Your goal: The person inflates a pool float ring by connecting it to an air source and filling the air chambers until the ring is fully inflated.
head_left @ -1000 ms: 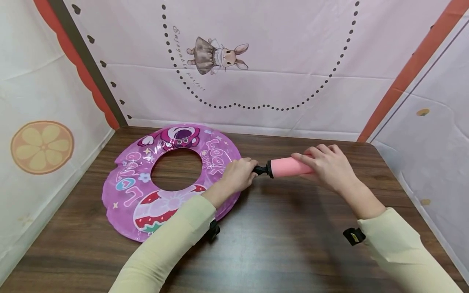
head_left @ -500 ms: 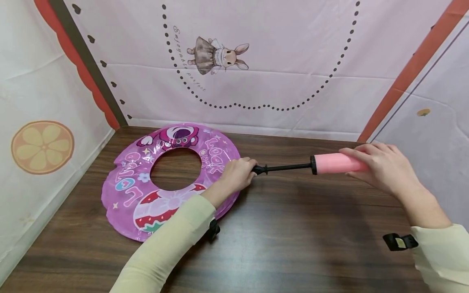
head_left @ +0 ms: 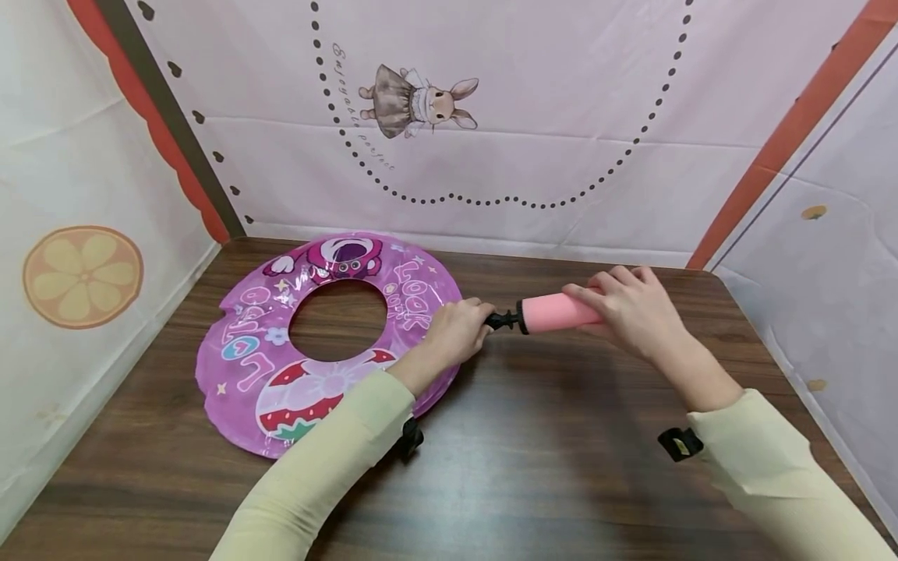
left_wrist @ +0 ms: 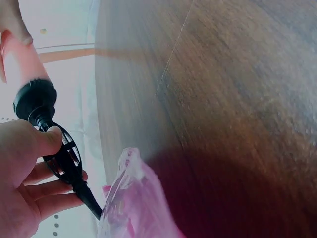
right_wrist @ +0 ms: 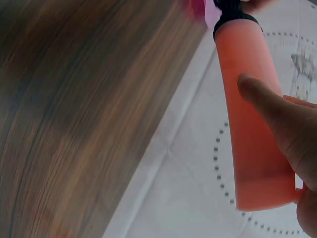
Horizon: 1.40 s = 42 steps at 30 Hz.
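A flat, round purple swim ring point(head_left: 235, 389), printed with a bear and a strawberry slice, lies on the left of the table. At its right edge my left hand point(head_left: 456, 331) grips the black openwork end point(left_wrist: 64, 158) of a hand air pump. Its thin black nozzle point(left_wrist: 89, 201) reaches the clear edge of the ring; whether it sits in a valve is hidden. My right hand point(head_left: 634, 315) is wrapped round the pink pump barrel point(head_left: 557, 312), thumb along its side in the right wrist view. The barrel stands close against the black end, with hardly any rod showing.
The dark wood table point(head_left: 505, 467) runs up to a pink printed cloth point(head_left: 561, 93) behind, with more cloth at both sides. Black straps point(head_left: 679, 444) sit at my wrists.
My right hand pulled the barrel to the right, baring the black rod, then pushed it back left. My left hand and the swim ring stayed put.
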Motion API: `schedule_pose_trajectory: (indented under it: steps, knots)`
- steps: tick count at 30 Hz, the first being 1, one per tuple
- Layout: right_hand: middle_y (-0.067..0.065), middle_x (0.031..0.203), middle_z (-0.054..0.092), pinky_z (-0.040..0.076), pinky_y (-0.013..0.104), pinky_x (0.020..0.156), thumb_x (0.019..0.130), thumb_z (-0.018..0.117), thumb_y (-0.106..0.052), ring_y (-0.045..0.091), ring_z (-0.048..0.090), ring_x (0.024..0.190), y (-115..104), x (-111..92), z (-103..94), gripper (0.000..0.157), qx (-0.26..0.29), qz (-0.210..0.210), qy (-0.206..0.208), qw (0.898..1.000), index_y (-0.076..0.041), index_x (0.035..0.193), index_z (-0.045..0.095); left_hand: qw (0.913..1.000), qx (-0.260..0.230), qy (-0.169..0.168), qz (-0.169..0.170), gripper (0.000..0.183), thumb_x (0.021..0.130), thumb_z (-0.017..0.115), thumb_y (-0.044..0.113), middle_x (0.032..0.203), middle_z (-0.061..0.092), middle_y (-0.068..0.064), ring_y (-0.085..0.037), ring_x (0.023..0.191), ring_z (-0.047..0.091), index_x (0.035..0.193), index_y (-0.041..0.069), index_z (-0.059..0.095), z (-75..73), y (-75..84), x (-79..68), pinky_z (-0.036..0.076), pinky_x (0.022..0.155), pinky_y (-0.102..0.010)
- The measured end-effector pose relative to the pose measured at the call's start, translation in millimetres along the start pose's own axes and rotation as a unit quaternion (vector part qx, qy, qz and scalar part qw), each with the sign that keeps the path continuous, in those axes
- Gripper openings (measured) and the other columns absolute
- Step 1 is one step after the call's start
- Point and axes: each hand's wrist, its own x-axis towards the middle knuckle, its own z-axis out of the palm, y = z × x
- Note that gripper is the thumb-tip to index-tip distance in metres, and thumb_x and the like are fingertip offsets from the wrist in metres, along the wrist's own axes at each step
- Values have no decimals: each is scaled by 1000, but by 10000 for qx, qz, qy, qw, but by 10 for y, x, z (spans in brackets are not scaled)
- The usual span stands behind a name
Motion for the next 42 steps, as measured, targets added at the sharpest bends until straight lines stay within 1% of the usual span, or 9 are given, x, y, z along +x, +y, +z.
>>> schedule_pose_trajectory:
  steps: [7,16,19,23,25,26,31,33,42]
  knots:
    - [8,88,63,41,44,64,59,84,-36,31,58,83,-63,2,58,57,-49,72,-58,9999,-20,110,65,9998,-139,-139,-77,28,83,68,23,94,67,-5,-21,76,65,108,11,65,3,-11,16,55,63,-32]
    - [9,91,63,42,49,69,59,82,-34,34,56,86,212,-306,-115,62,196,334,-292,9988,-20,115,62,9988,-85,-452,-151,30,83,67,27,99,67,-4,-22,80,65,111,14,63,-1,-41,50,55,66,-33]
    - [11,93,64,42,51,70,71,69,-57,35,56,86,364,-457,-229,60,284,581,-447,9969,-20,117,61,9987,-57,-483,-129,31,83,67,26,99,67,-5,-22,79,65,111,13,63,-1,-56,48,55,66,-33]
    - [14,96,63,42,53,75,67,75,-53,37,55,88,539,-619,-398,63,204,999,-778,9917,-20,118,59,9990,-2,-430,-87,30,84,67,26,98,67,-5,-22,78,65,110,12,63,-2,-79,41,54,66,-32]
    - [15,97,63,42,54,76,60,84,-41,37,55,89,565,-645,-441,67,139,1054,-869,9905,-20,119,59,9993,58,-367,-79,30,83,67,26,98,67,-5,-22,78,65,110,12,63,-1,-83,32,54,65,-33]
    - [14,97,63,42,54,75,57,85,-35,37,55,89,550,-636,-437,69,130,1030,-816,9912,-20,119,59,9994,94,-336,-81,30,83,67,26,98,67,-4,-21,78,65,110,12,63,3,-82,29,55,65,-32]
    - [12,91,64,41,49,65,63,79,-39,35,56,85,311,-416,-233,58,158,409,-297,9986,-17,114,63,9994,216,-240,91,30,84,66,25,98,66,-5,-20,76,65,110,11,63,3,-41,23,54,62,-31]
    - [12,90,64,40,47,61,59,81,-29,35,57,84,179,-298,-133,57,74,240,-178,9995,-17,112,64,9993,233,-246,143,30,85,65,25,97,66,-5,-20,75,65,111,11,63,1,-21,26,54,61,-30]
    - [9,90,64,41,44,62,59,84,-36,31,57,85,-119,-27,99,59,-148,146,-218,9995,-21,112,63,9997,62,-243,-73,27,83,67,23,94,66,-4,-19,75,64,108,13,65,5,-8,16,54,62,-31]
